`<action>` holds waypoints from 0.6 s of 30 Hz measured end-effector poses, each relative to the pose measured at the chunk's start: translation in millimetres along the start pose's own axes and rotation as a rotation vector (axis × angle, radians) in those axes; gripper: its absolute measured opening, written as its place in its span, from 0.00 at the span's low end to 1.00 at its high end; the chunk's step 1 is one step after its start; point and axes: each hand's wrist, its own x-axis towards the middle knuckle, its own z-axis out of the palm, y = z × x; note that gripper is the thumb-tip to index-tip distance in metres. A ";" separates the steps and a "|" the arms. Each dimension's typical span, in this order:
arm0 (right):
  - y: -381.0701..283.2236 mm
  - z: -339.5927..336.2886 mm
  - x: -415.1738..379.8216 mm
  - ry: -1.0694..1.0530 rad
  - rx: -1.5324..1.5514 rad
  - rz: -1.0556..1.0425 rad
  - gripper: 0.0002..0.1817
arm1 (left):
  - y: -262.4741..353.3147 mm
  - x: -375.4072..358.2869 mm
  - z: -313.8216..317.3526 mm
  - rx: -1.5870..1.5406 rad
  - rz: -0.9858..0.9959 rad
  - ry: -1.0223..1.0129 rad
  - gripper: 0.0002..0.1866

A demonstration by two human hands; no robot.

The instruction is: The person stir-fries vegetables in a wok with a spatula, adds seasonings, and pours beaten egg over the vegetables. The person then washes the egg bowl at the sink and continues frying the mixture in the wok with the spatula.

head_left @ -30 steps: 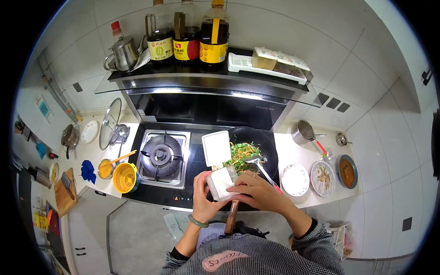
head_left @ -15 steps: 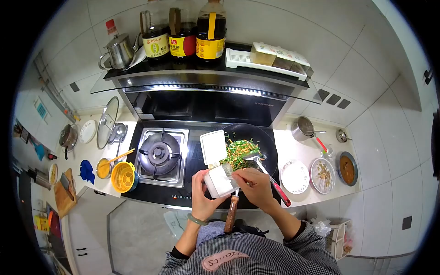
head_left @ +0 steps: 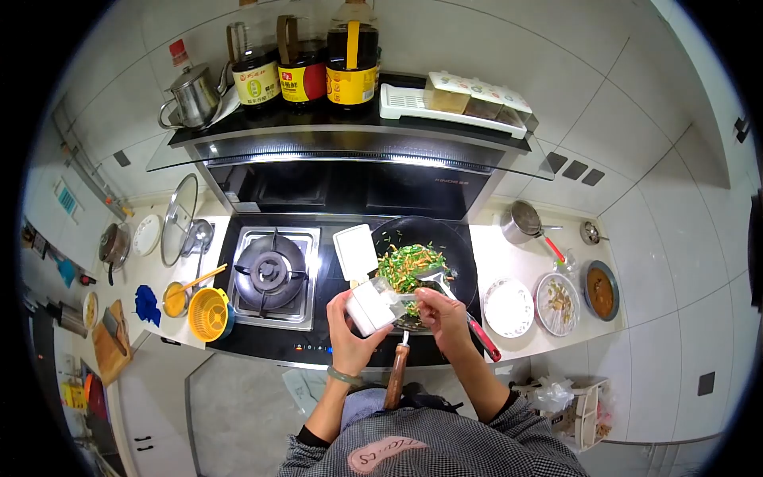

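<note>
A small white box (head_left: 372, 308) with its lid (head_left: 355, 252) flipped open is held by my left hand (head_left: 350, 335), tilted near the wok's front edge. My right hand (head_left: 447, 318) pinches a small, pale, see-through utensil (head_left: 404, 298) at the box's opening; its contents are too small to tell. Beyond both hands, the black wok (head_left: 462, 248) holds chopped green and orange food (head_left: 411, 264). A spatula with a red and black handle (head_left: 482, 340) rests in the wok. The wok's wooden handle (head_left: 396, 378) points toward me.
Left of the wok is a bare gas burner (head_left: 270, 272). A yellow strainer (head_left: 209, 313) and glass lid (head_left: 180, 220) lie farther left. Plates (head_left: 509, 308), a steel pot (head_left: 520, 222) and a bowl of brown sauce (head_left: 602, 291) stand right. Bottles (head_left: 352, 79) line the shelf above.
My right hand has moved slightly up and away from the box, and more of the clear utensil shows between them. The whole view has shifted a little.
</note>
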 end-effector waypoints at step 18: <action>6.8 -55.9 104.4 0.210 -0.255 -0.477 0.09 | -27.3 -7.0 -24.9 -0.058 -0.138 0.212 0.47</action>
